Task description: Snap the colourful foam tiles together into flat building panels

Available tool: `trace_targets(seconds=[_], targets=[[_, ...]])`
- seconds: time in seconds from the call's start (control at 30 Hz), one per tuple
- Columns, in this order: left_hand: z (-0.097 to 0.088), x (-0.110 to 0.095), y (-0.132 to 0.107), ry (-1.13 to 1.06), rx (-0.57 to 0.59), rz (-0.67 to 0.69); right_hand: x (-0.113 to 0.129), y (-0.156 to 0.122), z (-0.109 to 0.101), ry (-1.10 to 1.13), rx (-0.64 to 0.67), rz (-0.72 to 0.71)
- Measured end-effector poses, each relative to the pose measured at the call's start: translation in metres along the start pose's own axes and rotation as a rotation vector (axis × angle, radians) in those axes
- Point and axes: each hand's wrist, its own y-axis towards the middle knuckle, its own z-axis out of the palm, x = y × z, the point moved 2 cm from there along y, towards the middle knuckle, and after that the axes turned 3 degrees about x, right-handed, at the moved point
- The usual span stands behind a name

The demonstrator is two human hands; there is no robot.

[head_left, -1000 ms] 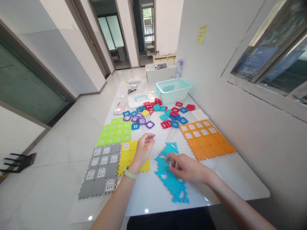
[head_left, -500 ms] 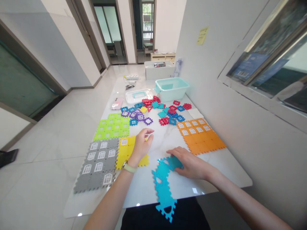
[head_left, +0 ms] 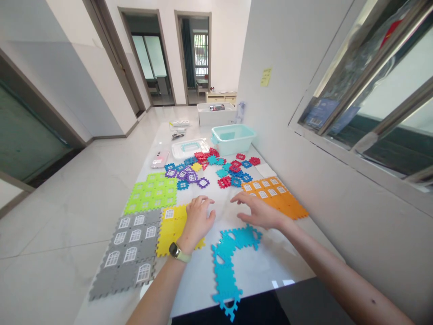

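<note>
Beside the right hand (head_left: pixel 255 211), empty and loosely spread like the left hand (head_left: pixel 199 220), lies the cyan strip (head_left: pixel 225 275); seemingly between grips, lifting it calls for pinching.

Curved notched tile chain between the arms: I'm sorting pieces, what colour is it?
The chain is turquoise; best in the head view.

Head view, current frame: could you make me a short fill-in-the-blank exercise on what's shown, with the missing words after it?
1. The watch is on the person's ____ wrist.
2. The tile sheet partly hidden behind the right hand is ____ in colour.
3. The near tip of the turquoise strip sticks out past the near ____ of the table.
4. The yellow sticky note is stuck to the ____.

Missing words: left; orange; edge; wall.
</note>
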Motion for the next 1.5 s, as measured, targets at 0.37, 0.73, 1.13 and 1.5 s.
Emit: trace_targets(seconds=[0.37, 0.73, 1.13, 1.5], targets=[[0.002, 0.025, 0.006, 0.263, 0.063, -0.057, -0.106, 0.175, -0.019, -0.24, -0.312, 0.295], [-0.005, 0.02, 0.008, 0.214, 0.094, -0.094, -0.125, 0.209, -0.023, -0.215, -0.202, 0.448], [-0.003, 0.016, 0.003, 0.217, 0.113, -0.062, -0.05, 0.058, -0.014, 0.387, 0.077, 0.335], [-0.003, -0.015, -0.004, -0.038, 0.229, 0.191, -0.022, 0.02, 0.047, 0.635, 0.219, 0.23]])
